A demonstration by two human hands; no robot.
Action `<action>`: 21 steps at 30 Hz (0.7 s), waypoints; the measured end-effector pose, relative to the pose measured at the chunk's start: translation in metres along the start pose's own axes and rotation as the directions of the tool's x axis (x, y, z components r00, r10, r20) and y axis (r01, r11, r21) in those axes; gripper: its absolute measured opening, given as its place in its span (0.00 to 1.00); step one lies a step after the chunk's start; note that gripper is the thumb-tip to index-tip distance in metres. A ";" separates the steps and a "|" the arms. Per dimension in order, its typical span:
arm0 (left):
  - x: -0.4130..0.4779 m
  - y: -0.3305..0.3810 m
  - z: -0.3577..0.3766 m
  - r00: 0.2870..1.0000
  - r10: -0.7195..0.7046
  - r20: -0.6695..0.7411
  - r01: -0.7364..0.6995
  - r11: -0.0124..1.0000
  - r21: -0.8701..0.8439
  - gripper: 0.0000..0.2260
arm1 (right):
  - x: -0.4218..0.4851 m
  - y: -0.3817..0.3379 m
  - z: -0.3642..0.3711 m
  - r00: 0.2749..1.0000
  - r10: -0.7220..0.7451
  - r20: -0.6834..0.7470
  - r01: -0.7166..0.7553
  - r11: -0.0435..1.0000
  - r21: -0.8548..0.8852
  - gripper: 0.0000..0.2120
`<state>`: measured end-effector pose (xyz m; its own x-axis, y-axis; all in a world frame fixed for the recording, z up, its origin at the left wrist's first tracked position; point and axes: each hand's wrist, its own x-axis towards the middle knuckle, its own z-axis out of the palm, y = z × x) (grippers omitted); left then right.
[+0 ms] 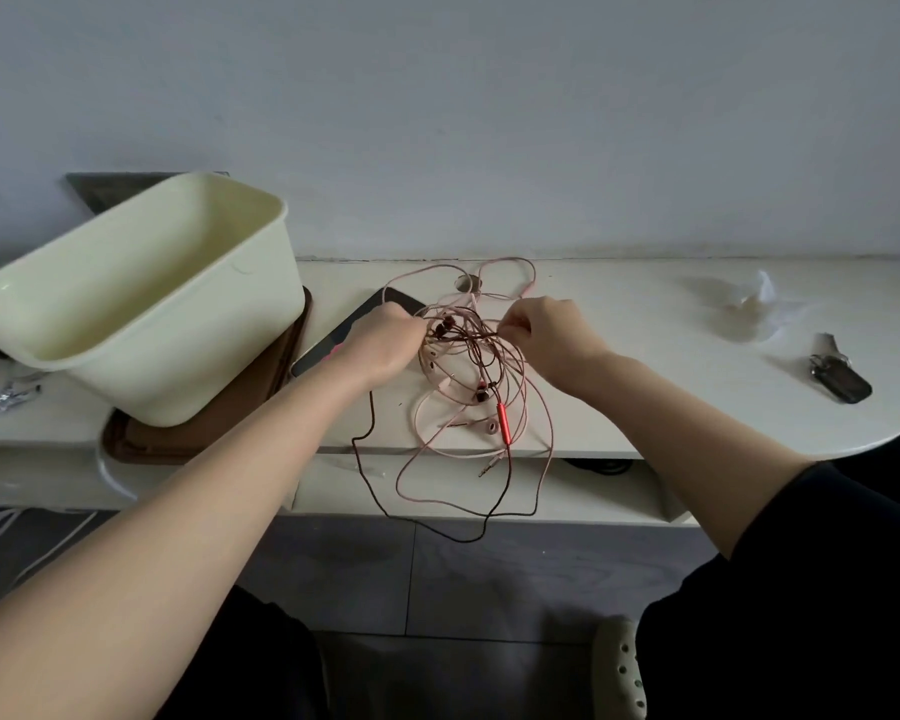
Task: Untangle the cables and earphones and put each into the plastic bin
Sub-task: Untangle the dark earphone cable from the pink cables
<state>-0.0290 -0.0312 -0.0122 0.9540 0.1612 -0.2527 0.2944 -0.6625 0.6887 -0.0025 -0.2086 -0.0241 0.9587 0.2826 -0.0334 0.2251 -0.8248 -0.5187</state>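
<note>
Hands (left (pixel 382 347), right (pixel 547 336)) on tangle (pixel 470 350)

1. Surface (pixel 645 356): white, set against the wall, right end rounded.
2. Brown tray (pixel 188 439): left of centre, one corner jutting over the front edge; the pale plastic bin (pixel 178 356) stands on it.
3. Dark phone (pixel 333 335): flat, just beside the tray's right side, partly hidden.
4. Tangle of cables and earphones (pixel 468 366): centre, pink and dark red cords, several loops hanging over the front edge.
5. Crumpled clear wrapper (pixel 749 309): right rear.
6. Dark key fob (pixel 840 379): right, near the rounded end.
7. Foil scrap (pixel 14 394): far left.
</note>
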 end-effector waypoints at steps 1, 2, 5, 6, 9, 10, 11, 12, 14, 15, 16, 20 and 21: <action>0.000 0.000 -0.002 1.000 -0.024 0.012 0.025 0.999 -0.030 0.08 | -0.001 -0.003 0.001 0.999 -0.047 -0.007 0.047 0.999 -0.026 0.09; 0.000 0.000 -0.004 1.000 -0.025 0.017 0.026 0.999 -0.037 0.08 | -0.003 -0.007 0.002 0.995 -0.098 -0.017 0.097 0.994 -0.060 0.10; -0.001 -0.001 -0.004 0.999 0.011 0.038 -0.012 1.000 0.029 0.06 | -0.008 -0.020 0.006 0.964 -0.251 -0.090 0.236 0.960 -0.149 0.12; -0.001 -0.001 -0.003 0.999 0.037 0.037 -0.037 0.999 0.017 0.06 | -0.010 -0.024 0.007 0.951 -0.290 -0.111 0.267 0.946 -0.185 0.12; -0.003 0.002 -0.002 0.990 0.143 0.009 -0.142 0.985 -0.097 0.11 | -0.011 -0.029 0.016 0.959 -0.283 -0.006 0.266 0.910 -0.317 0.14; -0.004 0.005 -0.002 0.984 0.180 -0.005 -0.180 0.976 -0.127 0.12 | -0.010 -0.028 0.019 0.970 -0.239 0.044 0.239 0.902 -0.359 0.14; -0.006 0.008 -0.004 0.978 0.209 -0.027 -0.210 0.966 -0.147 0.13 | -0.009 -0.027 0.019 0.978 -0.197 0.072 0.209 0.899 -0.386 0.13; -0.008 0.010 -0.007 0.973 0.223 -0.064 -0.231 0.959 -0.165 0.12 | -0.008 -0.024 0.018 0.984 -0.161 0.073 0.177 0.901 -0.396 0.13; -0.009 0.012 -0.015 0.965 0.201 -0.168 -0.236 0.947 -0.220 0.13 | -0.004 -0.015 0.009 0.994 -0.102 0.034 0.107 0.917 -0.383 0.13; -0.007 0.010 -0.019 0.960 0.172 -0.219 -0.227 0.940 -0.254 0.13 | -0.003 -0.010 0.004 0.997 -0.072 0.019 0.074 0.923 -0.377 0.13; -0.006 0.008 -0.024 0.954 0.143 -0.263 -0.215 0.939 -0.269 0.13 | -0.001 -0.005 -0.001 0.999 -0.046 0.009 0.046 0.923 -0.383 0.13; -0.003 -0.001 -0.029 0.960 0.093 -0.265 -0.141 0.976 -0.169 0.14 | -0.004 0.010 -0.007 0.999 0.023 0.028 -0.009 0.910 -0.415 0.11; -0.003 -0.003 -0.028 0.962 0.094 -0.255 -0.125 0.986 -0.108 0.15 | -0.005 0.011 -0.005 1.000 0.017 0.026 -0.004 0.907 -0.421 0.11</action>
<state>-0.0313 -0.0093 0.0056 0.9602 0.2792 -0.0054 0.1773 -0.5945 0.7843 -0.0039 -0.2219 -0.0250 0.9575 0.2811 -0.0639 0.2732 -0.9556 -0.1104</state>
